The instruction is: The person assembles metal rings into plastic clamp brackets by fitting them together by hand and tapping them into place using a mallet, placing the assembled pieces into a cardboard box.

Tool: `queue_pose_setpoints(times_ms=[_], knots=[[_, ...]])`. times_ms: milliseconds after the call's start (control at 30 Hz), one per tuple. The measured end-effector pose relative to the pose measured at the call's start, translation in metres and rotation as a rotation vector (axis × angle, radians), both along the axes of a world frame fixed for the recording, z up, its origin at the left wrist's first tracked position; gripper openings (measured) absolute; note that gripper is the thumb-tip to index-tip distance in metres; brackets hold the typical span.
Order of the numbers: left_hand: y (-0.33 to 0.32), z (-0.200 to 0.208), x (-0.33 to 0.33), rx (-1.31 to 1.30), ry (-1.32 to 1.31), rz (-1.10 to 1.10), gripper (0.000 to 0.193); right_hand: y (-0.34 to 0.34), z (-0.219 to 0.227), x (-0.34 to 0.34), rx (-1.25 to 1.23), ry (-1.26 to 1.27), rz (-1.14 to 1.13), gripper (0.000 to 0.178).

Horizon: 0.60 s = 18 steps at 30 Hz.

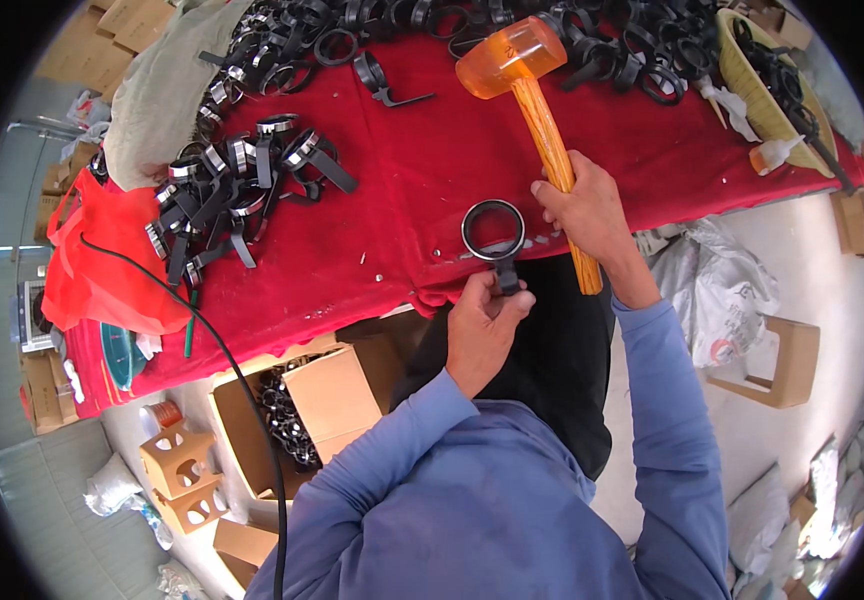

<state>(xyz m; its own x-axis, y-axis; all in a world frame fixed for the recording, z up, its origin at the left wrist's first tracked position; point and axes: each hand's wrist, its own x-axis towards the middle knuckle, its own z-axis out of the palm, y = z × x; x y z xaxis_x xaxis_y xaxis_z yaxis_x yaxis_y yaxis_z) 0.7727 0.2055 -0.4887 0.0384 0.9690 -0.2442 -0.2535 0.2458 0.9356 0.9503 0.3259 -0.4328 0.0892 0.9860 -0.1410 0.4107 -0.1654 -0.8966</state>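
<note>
My right hand (589,208) is closed around the wooden handle of a mallet (550,130) with a translucent orange head, raised above the red-covered table. Between the thumb and fingers of my left hand (484,335) is the short black handle of a ring-shaped part (493,231), a round black rim with a silvery edge, held upright by the table's near edge. A single black ring part with a long strip (382,82) lies on the cloth farther off. To the left is a pile of black and silver ring parts (242,185) with flat strips.
More black rings (422,18) are heaped along the far side. A yellow basket (767,85) stands at the far right, a red bag (117,255) at the left edge. A black cable (237,375) runs past my left arm. Below stands an open carton (332,400) with parts inside.
</note>
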Motion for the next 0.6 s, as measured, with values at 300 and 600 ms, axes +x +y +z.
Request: queue_pose_setpoints(times_ms=[300, 600], knots=[[0.003, -0.007, 0.011, 0.02, 0.167, -0.115, 0.027, -0.052, 0.034, 0.011, 0.068, 0.152, -0.098, 0.028], [0.006, -0.008, 0.012, 0.183, 0.359, -0.128, 0.021, -0.191, 0.009, 0.034, -0.106, -0.228, -0.222, 0.031]])
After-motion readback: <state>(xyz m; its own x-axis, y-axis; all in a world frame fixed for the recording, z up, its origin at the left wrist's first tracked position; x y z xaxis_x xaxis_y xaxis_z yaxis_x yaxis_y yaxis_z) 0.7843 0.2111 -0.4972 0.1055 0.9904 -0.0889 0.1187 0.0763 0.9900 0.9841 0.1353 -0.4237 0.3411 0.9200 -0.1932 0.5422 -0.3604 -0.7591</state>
